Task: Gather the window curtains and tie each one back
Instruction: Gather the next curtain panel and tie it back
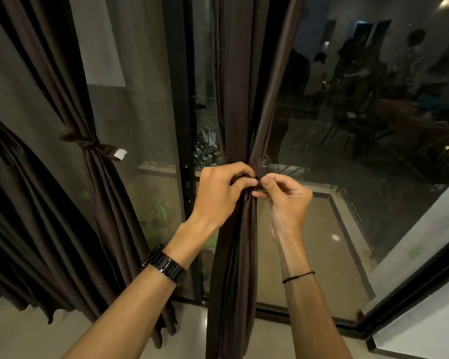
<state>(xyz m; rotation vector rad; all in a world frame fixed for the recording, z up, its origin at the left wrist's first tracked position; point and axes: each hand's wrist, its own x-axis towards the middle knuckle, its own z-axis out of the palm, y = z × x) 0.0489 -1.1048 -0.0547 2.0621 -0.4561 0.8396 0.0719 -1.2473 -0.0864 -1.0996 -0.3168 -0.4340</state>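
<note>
- So, the middle curtain (237, 141) is bunched into a narrow waist right between the two hands, up against the dark window frame (178, 99).
- The left hand (219, 194) is curled shut, with its fingertips pinched on the tie-back (260, 174) that's wrapped round the gathered fabric.
- The right hand (288, 200) is closed too, thumb and forefinger nipped on the same tie-back from the other side; the two hands are nearly touching.
- A black watch (163, 265) is worn on the left wrist, a thin black cord (298, 277) on the right.
- Well off to the left of the hands, another curtain (88, 125) is seen already knotted with its own tie (88, 143).
- Below the hands, the fabric is left hanging down to the pale floor (36, 338).
</note>
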